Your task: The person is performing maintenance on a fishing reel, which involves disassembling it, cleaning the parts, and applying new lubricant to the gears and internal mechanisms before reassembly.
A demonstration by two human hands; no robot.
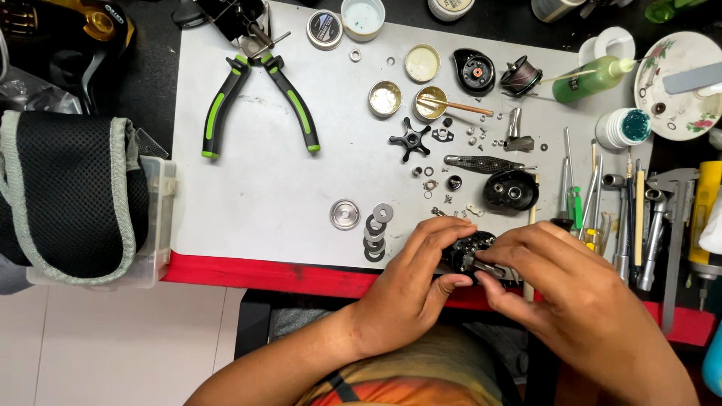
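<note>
A grey work mat [248, 188] covers the tabletop [301, 277], whose red front edge runs along the near side. At the left edge, a black mesh pouch with pale green trim [71, 199] rests on a clear plastic box [159, 218]. Green-handled pliers [259, 101] lie spread open at the mat's far left. A row of hand tools [639, 225] lines the right side beside a green squeeze bottle [590, 79]. Both forearms reach in from the bottom of the frame and meet at the near edge, wrists bent inward. The left hand [410, 289] curls around a small black fishing reel body [468, 252], thumb pressed to its underside, fingers arched over the top. The right hand [571, 289] closes on the same piece from the other side, fingertips pinching a small metal part [490, 267]. Just left, a stack of steel washers [374, 233] sits beside a round metal disc [345, 214].
</note>
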